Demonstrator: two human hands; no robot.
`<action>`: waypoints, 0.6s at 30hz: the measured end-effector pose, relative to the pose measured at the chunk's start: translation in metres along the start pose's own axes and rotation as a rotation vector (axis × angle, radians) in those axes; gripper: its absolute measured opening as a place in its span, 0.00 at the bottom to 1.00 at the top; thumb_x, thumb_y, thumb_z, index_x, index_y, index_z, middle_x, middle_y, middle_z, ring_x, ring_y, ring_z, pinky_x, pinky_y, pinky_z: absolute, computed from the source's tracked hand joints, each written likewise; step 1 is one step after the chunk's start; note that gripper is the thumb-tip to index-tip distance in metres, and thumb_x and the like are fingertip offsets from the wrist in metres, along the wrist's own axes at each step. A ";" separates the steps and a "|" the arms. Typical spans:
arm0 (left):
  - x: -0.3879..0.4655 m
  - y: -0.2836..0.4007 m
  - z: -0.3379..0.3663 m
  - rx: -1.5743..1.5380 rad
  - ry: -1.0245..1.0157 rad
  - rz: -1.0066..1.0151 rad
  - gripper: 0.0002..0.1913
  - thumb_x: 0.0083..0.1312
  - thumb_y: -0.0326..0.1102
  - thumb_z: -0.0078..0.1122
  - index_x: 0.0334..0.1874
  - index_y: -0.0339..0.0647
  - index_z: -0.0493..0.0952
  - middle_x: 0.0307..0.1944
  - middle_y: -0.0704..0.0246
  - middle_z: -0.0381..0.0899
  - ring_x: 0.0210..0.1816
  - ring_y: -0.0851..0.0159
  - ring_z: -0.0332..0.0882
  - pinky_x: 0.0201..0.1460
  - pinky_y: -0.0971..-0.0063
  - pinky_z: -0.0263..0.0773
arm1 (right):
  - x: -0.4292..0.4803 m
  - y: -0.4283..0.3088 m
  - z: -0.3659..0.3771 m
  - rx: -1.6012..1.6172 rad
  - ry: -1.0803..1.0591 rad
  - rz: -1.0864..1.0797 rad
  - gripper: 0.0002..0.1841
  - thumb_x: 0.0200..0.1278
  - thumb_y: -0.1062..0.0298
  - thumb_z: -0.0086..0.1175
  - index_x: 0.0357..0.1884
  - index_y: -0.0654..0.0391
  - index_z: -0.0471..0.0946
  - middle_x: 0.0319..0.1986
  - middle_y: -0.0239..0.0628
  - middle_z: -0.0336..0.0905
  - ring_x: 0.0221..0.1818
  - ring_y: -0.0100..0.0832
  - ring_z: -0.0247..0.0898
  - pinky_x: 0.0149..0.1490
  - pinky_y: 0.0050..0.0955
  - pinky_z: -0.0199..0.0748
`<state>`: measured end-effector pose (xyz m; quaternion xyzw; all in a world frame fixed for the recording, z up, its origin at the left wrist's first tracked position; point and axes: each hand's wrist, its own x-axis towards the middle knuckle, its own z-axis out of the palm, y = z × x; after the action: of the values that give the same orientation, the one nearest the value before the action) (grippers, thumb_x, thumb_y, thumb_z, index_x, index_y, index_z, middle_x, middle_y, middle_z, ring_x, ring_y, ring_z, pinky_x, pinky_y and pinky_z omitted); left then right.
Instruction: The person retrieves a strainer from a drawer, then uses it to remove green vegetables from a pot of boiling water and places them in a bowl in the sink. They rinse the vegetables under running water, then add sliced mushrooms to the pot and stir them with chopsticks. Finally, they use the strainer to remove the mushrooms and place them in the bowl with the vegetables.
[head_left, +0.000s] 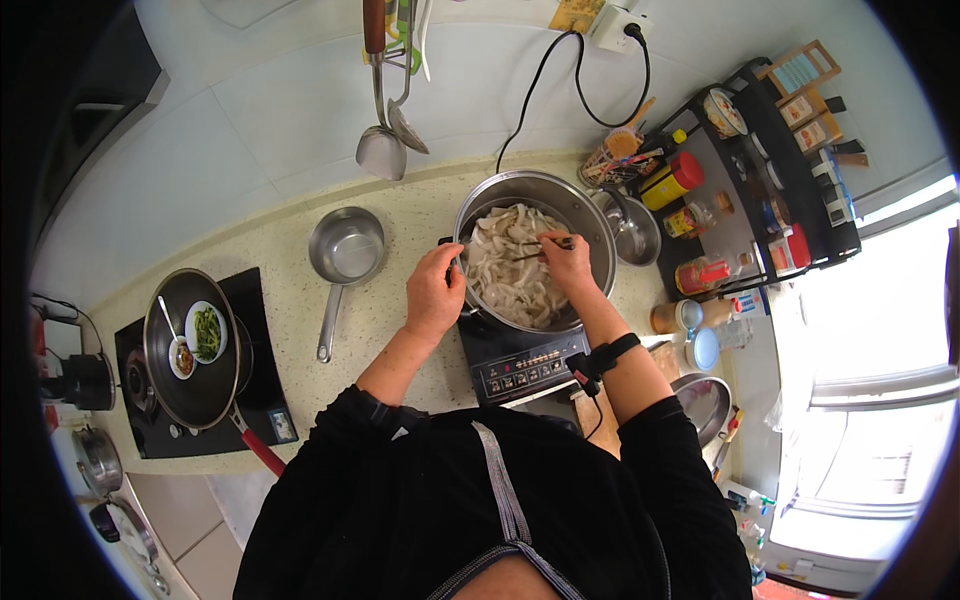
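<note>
A large steel pot (598, 289) stands on a black induction cooker (525, 367). Inside it lie pale, flat pieces of food (510, 277) in liquid; what food they are I cannot tell. My right hand (568, 264) is over the pot, closed around dark chopsticks (529, 250) whose tips reach into the food. At the pot's left side, my left hand (437, 289) has its fingers around the dark side handle (449, 271).
Left of the pot sits a small steel saucepan (346, 251). Farther left, a red-handled frying pan (169, 397) holds two white dishes of food. A spatula (381, 152) and ladle hang behind. Sauce bottles and a black rack (739, 210) stand right, beside a glass lid (637, 232).
</note>
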<state>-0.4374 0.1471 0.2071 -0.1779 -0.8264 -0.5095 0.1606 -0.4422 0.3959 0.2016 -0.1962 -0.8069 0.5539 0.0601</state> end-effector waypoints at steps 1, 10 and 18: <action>0.000 0.000 0.001 0.007 0.000 0.009 0.15 0.59 0.23 0.55 0.49 0.38 0.77 0.49 0.59 0.80 0.49 0.52 0.79 0.48 0.64 0.76 | 0.000 -0.001 -0.005 -0.070 0.044 0.032 0.09 0.62 0.70 0.59 0.40 0.65 0.84 0.26 0.38 0.81 0.26 0.27 0.78 0.31 0.24 0.77; -0.001 -0.002 0.004 0.015 -0.009 -0.003 0.14 0.60 0.22 0.54 0.49 0.38 0.77 0.50 0.60 0.80 0.49 0.52 0.78 0.49 0.63 0.76 | 0.033 -0.023 -0.047 0.059 0.079 -0.123 0.12 0.63 0.66 0.57 0.41 0.64 0.84 0.22 0.35 0.81 0.24 0.28 0.78 0.30 0.23 0.72; -0.001 0.001 0.001 0.013 -0.024 -0.018 0.14 0.61 0.23 0.54 0.49 0.39 0.77 0.50 0.60 0.80 0.48 0.52 0.79 0.47 0.64 0.77 | 0.020 0.006 -0.034 0.112 -0.237 0.148 0.13 0.68 0.66 0.55 0.44 0.66 0.83 0.32 0.40 0.83 0.32 0.28 0.80 0.38 0.24 0.79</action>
<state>-0.4358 0.1484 0.2071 -0.1754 -0.8330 -0.5036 0.1473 -0.4487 0.4348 0.2065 -0.1847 -0.7596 0.6201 -0.0657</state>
